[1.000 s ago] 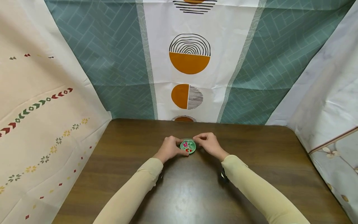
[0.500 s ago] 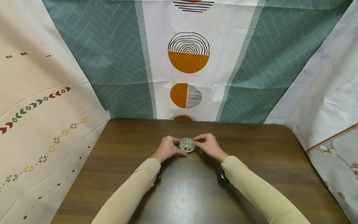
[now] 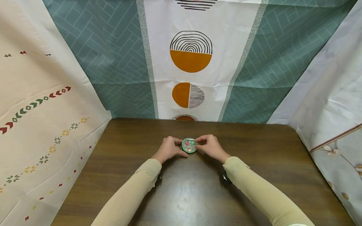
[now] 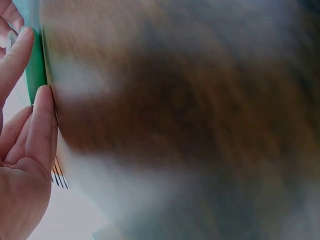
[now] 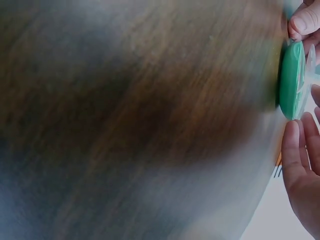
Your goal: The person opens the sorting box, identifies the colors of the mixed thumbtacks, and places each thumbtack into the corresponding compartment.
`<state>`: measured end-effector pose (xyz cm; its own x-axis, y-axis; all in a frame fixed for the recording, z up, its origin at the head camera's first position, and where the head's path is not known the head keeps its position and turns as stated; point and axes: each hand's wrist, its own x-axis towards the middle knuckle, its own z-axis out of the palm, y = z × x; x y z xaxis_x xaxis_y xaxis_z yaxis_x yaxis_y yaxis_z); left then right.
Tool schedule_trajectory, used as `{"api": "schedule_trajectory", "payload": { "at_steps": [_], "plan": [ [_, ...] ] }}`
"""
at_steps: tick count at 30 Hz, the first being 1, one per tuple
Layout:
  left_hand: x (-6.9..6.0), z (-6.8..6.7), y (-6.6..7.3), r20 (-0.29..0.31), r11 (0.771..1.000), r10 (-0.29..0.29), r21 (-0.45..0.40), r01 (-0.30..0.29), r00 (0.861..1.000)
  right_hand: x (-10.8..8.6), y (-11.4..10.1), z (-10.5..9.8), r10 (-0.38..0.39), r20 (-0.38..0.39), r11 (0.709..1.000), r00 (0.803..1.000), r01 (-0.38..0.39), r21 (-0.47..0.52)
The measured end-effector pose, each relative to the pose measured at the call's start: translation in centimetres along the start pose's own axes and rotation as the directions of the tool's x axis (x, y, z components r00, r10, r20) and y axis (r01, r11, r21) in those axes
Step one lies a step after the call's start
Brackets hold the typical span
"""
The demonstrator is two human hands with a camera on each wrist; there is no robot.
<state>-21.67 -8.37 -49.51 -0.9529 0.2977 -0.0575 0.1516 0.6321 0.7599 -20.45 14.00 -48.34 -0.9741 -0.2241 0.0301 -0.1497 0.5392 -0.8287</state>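
A small round green container [image 3: 187,151] with pink and red bits inside lies on the brown table, at centre in the head view. My left hand [image 3: 167,149] holds its left side, with thumb and forefinger spread around the rim. Over the container is a clear round lid [image 5: 310,67], tilted and partly apart from the green base [image 5: 291,82] in the right wrist view. My right hand [image 3: 210,146] pinches the lid's right edge between thumb and fingers. Part of the lid is hidden behind those fingertips.
The wooden table [image 3: 181,201] reaches back to a hanging teal and white cloth [image 3: 158,62]. A cream patterned cloth [image 3: 42,141] hangs on the left, and a white one [image 3: 333,110] on the right.
The right fingers have shifted slightly left and brought the clear lid down over the container, so the bits inside look paler. The left hand stays at the container's side.
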Motion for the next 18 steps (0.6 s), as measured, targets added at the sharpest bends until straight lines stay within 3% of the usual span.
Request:
{"api": "schedule_trajectory", "payload": {
  "at_steps": [4, 9, 15, 16, 18],
  "plan": [
    [-0.1, -0.1, -0.2, 0.008, 1.0, -0.003, -0.028, 0.004, 1.0, -0.1, -0.3, 0.0, -0.003, 0.012, 1.0, 1.0, 0.003, -0.026],
    [-0.2, -0.4, -0.3, 0.018, 0.992, -0.02, -0.127, 0.022, 1.0, -0.2, -0.9, 0.1, -0.019, -0.01, 0.996, 1.0, 0.018, -0.086],
    [-0.5, -0.6, -0.3, 0.035, 0.945, -0.07, -0.318, 0.078, 0.997, -0.2, -1.5, 0.7, -0.125, -0.007, 0.961, 0.992, 0.119, -0.25],
    [-0.5, -0.6, -0.3, 0.025, 0.944, -0.075, -0.319, 0.079, 0.997, -0.2, -1.6, 0.7, -0.136, 0.004, 0.952, 0.991, 0.132, -0.277],
    [-0.7, -0.4, -0.2, -0.019, 0.969, -0.064, -0.241, 0.057, 0.998, -0.3, -1.8, 0.9, -0.155, 0.028, 0.932, 0.987, 0.156, -0.327]
  ]
}}
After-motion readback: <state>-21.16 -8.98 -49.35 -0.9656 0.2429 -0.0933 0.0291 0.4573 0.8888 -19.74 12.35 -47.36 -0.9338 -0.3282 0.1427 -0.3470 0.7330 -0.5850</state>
